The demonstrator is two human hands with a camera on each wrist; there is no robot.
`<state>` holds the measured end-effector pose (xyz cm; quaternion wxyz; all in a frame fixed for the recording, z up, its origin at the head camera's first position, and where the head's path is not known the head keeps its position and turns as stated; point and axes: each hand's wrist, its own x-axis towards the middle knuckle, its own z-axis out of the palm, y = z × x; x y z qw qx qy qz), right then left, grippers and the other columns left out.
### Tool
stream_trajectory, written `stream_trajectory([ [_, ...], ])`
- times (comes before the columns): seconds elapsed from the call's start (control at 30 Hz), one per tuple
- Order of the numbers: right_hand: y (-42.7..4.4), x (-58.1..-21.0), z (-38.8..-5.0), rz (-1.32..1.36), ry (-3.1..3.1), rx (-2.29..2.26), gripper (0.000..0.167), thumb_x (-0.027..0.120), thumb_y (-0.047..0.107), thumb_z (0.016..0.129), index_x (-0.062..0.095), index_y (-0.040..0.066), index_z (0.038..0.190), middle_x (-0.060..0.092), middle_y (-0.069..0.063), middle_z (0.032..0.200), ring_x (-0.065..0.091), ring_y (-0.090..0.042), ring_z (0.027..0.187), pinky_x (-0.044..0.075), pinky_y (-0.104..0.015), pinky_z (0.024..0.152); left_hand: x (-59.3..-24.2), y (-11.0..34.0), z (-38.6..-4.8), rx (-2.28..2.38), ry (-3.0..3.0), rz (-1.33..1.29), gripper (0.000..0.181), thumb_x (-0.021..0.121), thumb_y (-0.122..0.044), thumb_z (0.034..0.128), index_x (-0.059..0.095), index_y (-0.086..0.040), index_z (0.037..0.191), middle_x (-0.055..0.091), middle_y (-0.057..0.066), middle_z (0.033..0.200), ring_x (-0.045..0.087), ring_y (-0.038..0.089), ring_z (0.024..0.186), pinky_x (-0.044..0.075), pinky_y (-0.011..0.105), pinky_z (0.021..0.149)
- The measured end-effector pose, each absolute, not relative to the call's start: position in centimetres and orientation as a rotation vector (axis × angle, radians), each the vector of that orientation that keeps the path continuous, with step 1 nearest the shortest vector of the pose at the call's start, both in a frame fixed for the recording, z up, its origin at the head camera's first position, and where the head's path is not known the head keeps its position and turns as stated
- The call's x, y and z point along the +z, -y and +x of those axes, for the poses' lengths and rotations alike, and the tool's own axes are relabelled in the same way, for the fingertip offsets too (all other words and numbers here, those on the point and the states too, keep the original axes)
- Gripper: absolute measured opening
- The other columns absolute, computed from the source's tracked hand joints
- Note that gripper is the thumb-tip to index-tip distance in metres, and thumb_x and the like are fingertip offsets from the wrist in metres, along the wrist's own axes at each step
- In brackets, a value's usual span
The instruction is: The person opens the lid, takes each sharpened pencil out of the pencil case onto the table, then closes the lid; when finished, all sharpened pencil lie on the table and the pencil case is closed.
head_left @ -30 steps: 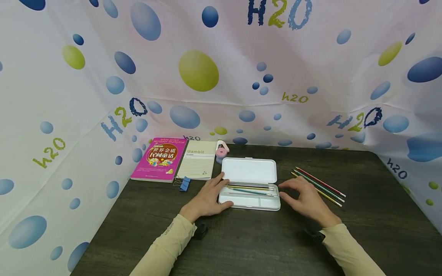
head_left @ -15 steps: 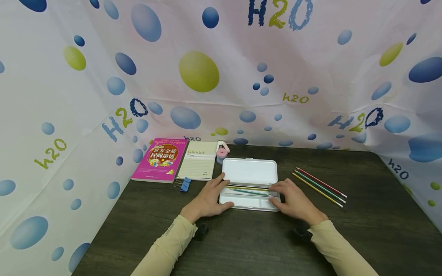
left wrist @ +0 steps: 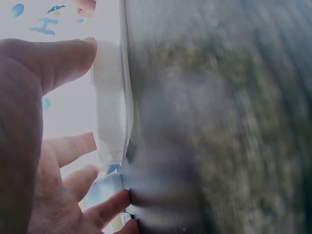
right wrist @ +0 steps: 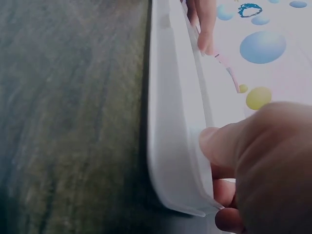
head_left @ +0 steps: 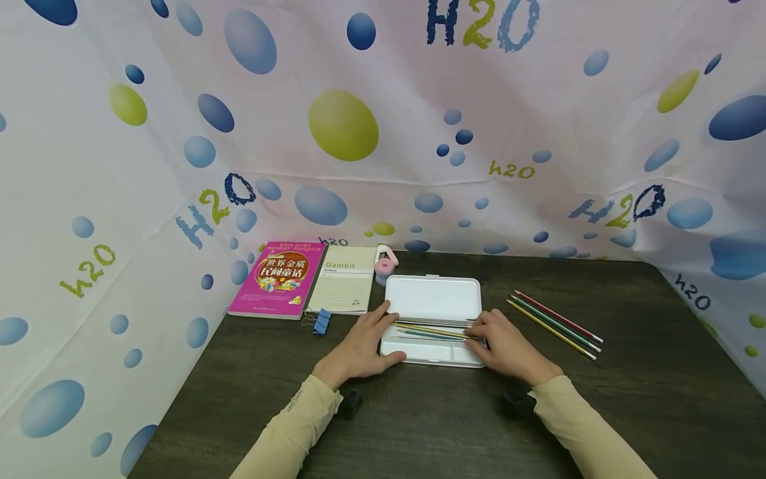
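A white pencil case (head_left: 433, 298) lies with its lid raised, and several thin pencils (head_left: 427, 330) lie lengthwise in its tray. At the case's left end, my left hand (head_left: 357, 347) rests with straight, spread fingers, its thumb by the near corner. Over the right end, my right hand (head_left: 510, 346) pinches the pencils' right ends between thumb and fingers; those ends are hidden. In the left wrist view, the left thumb (left wrist: 73, 56) lies against the case's white side wall (left wrist: 111, 107). The right wrist view has the right thumb (right wrist: 217, 144) over the rim, its fingertips partly hidden.
Red, green and yellow pencils (head_left: 556, 322) lie on the dark table (head_left: 431, 426) to the right. A pink book (head_left: 278, 279), a cream notebook (head_left: 342, 279), a blue binder clip (head_left: 321, 322) and a pink-and-white item (head_left: 385, 264) are at the back left. A patterned curtain stands behind.
My right hand has moved left from outside the case onto its right end. The pencils inside have tilted, their right ends drawn together toward it. My left hand stays put.
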<state>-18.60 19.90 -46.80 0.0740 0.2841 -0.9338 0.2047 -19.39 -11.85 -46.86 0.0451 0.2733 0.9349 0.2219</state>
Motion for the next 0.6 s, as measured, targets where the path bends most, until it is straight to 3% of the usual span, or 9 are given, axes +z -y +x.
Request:
stream_trajectory([
  [0.27, -19.81, -46.41, -18.69, 0.82, 2.841, 0.653, 0.005, 0.076, 0.016, 0.089, 0.074, 0.016, 0.094, 0.059, 0.006, 0.091, 0.044, -0.014, 0.085, 0.039, -0.031, 0.072, -46.99, 11.87, -19.34, 0.689, -2.857, 0.859, 0.079, 0.066, -0.052, 0.0905, 0.039, -0.011, 0.153, 0.019, 0.009, 0.164, 0.026, 0.039, 0.145, 0.028, 0.053, 0.115],
  [0.6, -19.88, -46.69, -18.79, 0.793, 2.792, 0.721, 0.014, 0.079, 0.015, 0.087, 0.067, 0.022, 0.087, 0.057, 0.011, 0.086, 0.044, -0.011, 0.083, 0.041, -0.032, 0.071, -47.22, 11.91, -19.43, 0.684, -2.864, 0.866, 0.08, 0.065, -0.054, 0.0908, 0.038, -0.012, 0.153, 0.018, 0.01, 0.165, 0.026, 0.039, 0.146, 0.025, 0.053, 0.116],
])
